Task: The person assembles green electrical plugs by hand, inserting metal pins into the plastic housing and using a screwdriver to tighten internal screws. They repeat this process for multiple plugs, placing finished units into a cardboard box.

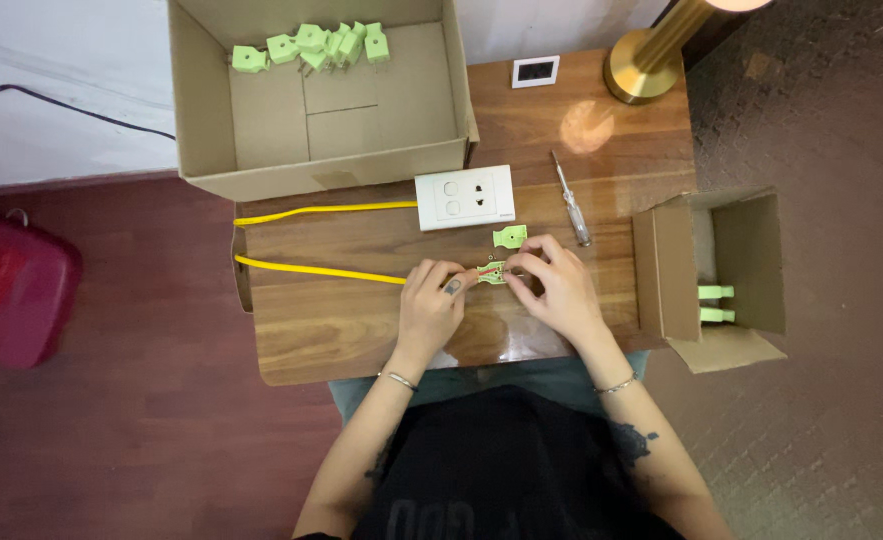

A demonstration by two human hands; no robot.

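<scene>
On wooden table, both hands pinch open green plug

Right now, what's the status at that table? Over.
Left hand and right hand both pinch the open green plug on the yellow cable. Plug cover lies beside. Nothing blocking.

Wooden table – cardboard box, socket plate, screwdriver, lamp base.

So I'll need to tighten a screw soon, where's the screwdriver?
The screwdriver lies on the wooden table in the head view, just right of the white socket plate and above the right hand.
</scene>
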